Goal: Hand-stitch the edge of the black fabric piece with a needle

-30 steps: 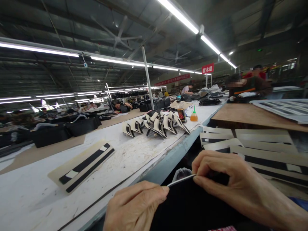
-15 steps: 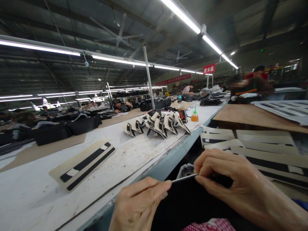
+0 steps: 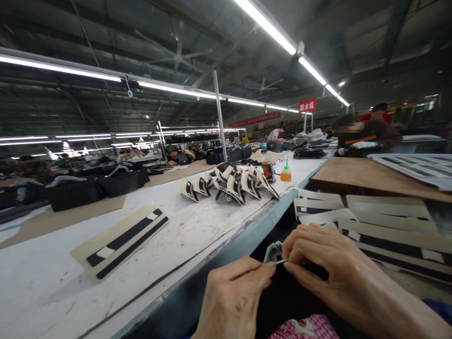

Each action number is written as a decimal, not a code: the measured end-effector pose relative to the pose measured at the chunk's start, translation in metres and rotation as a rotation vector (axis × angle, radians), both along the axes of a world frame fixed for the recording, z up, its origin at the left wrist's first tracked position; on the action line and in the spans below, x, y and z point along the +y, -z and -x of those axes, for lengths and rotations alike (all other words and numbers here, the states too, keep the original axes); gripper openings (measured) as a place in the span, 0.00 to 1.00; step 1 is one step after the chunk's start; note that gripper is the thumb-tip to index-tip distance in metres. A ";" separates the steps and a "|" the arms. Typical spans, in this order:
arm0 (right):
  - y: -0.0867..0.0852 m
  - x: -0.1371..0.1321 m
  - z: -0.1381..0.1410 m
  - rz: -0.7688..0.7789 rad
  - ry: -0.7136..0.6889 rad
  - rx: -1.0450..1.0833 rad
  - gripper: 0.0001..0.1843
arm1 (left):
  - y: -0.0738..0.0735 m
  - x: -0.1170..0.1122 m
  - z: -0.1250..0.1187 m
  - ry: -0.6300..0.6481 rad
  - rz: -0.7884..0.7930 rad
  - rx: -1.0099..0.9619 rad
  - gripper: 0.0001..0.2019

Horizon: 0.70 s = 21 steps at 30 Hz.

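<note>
Flat card: a pale card with black stripes [image 3: 120,240] lies flat on the white desk [image 3: 52,292], far to the left of the hands.
Bent pieces: a bunch of black and white curved pieces [image 3: 229,184] stands in a row in the middle of the desk, well away from the hands.
Bottles: a small orange bottle [image 3: 286,173] and a dark one stand just past that row.
Left hand: the left hand [image 3: 235,296] is low, by the desk edge. Its finger and thumb pinch the near end of a thin white strip [image 3: 281,262].
Black piece: a black piece [image 3: 282,296] sits low between the two hands, in front of the body. The strip runs along its top edge.
Right hand: the right hand [image 3: 328,268] is curled over the top of the black piece and nips the other end of the strip with its fingertips. The two hands nearly touch.
Doing it well: I think the grip should stay small and tight, right at the edge. Both hands should move slowly and together, so the strip does not slip or tear.
Right side: more striped cards [image 3: 384,226] lie spread out just past the right hand, below a brown board [image 3: 363,174].
Other people: workers sit at desks far behind.
</note>
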State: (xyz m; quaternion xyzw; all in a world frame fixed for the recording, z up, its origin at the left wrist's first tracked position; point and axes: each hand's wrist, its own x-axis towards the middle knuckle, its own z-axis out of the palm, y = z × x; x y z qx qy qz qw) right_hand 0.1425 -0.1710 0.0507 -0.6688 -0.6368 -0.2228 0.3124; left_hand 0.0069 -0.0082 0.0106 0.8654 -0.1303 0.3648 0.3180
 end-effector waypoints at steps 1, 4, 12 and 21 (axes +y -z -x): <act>0.001 0.001 0.000 -0.003 -0.002 -0.003 0.13 | 0.001 -0.002 -0.003 -0.015 0.021 -0.007 0.18; 0.004 0.002 -0.001 -0.002 -0.004 0.001 0.13 | 0.005 -0.008 -0.009 -0.051 0.067 -0.046 0.18; 0.017 0.009 -0.009 0.057 0.005 -0.059 0.14 | 0.020 -0.013 -0.027 -0.276 -0.096 -0.247 0.12; 0.021 0.021 -0.028 0.374 -0.041 -0.024 0.28 | 0.028 0.018 -0.030 -0.492 -0.266 -0.214 0.13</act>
